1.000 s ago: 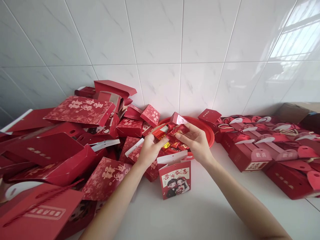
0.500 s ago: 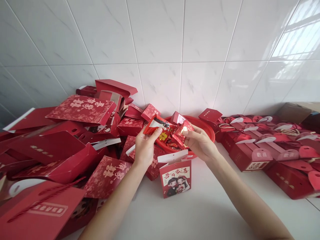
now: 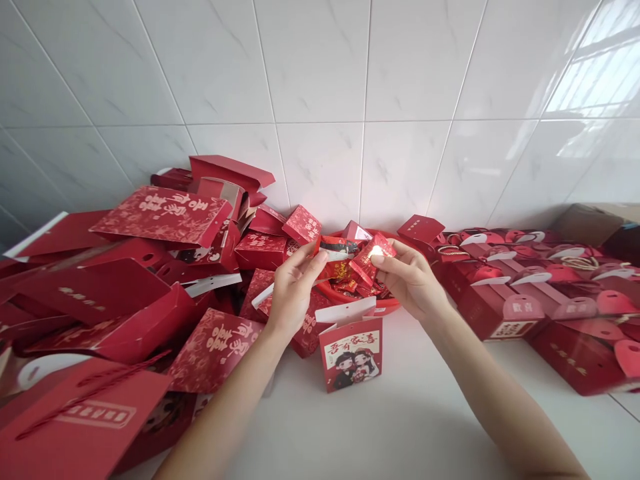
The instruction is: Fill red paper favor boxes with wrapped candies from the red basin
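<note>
My left hand point(image 3: 295, 290) pinches a red candy packet point(image 3: 339, 249) with a black-and-white patch and gold print. Between the thumb and fingers of my right hand point(image 3: 411, 279) is a shiny red wrapped candy point(image 3: 373, 257). Both hands are raised over a red plastic basin point(image 3: 395, 308), where several more red wrapped sweets point(image 3: 350, 287) lie. Just in front of the basin a small red gift box point(image 3: 353, 357) stands upright with its top open, a cartoon couple printed on its face. Its inside is hidden from me.
At left rises a loose heap of red gift boxes point(image 3: 160, 213), some open or tipped over. Rows of closed red boxes with handles point(image 3: 525, 303) stand at right on the white tabletop point(image 3: 400, 420). A cardboard box point(image 3: 595, 223) sits far right, before the tiled wall point(image 3: 320, 167).
My left hand has turned the packet and brought it rightward, closer to the candy. My right hand has shifted slightly to the right with its candy. The upright box has stayed put.
</note>
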A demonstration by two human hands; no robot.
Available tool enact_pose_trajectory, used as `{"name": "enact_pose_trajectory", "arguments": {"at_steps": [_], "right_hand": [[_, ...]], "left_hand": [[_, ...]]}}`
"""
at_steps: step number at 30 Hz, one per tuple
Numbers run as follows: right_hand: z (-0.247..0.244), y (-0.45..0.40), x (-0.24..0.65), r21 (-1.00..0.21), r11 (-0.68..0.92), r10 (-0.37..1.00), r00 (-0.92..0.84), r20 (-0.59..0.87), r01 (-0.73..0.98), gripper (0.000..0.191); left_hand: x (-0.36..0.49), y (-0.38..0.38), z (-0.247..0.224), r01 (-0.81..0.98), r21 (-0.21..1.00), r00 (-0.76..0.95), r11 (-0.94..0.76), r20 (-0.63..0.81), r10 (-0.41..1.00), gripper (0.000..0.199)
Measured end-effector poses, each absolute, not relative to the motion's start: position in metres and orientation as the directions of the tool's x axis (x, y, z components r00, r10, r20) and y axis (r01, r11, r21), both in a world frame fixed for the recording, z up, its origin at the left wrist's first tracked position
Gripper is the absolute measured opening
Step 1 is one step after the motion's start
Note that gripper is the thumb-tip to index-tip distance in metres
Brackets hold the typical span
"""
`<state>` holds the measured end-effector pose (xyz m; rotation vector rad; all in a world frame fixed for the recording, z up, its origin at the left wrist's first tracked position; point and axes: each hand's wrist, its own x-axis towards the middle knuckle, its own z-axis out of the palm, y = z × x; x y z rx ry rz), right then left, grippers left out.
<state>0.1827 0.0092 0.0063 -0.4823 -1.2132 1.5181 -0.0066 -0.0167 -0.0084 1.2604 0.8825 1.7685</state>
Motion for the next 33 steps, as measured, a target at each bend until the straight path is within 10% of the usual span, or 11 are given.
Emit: {"name": "enact_pose_trajectory", "arguments": {"at_steps": [8,33], "right_hand": [[0.033,0.002,0.224,-0.906,0.306,0.875,-0.289,0.389,-0.293,0.026],[0.016,-0.014,0.205,-0.750,0.613,0.687,-0.638,0.348,0.250,0.019]], "left_hand": [[-0.034,-0.060,0.027,0.511,0.747,0.324,-0.426,0.292,0.900,0.013],[-0.013,-0.057,0.015,0.637,0.708,0.359,-0.305,0.078,0.930,0.020]]}}
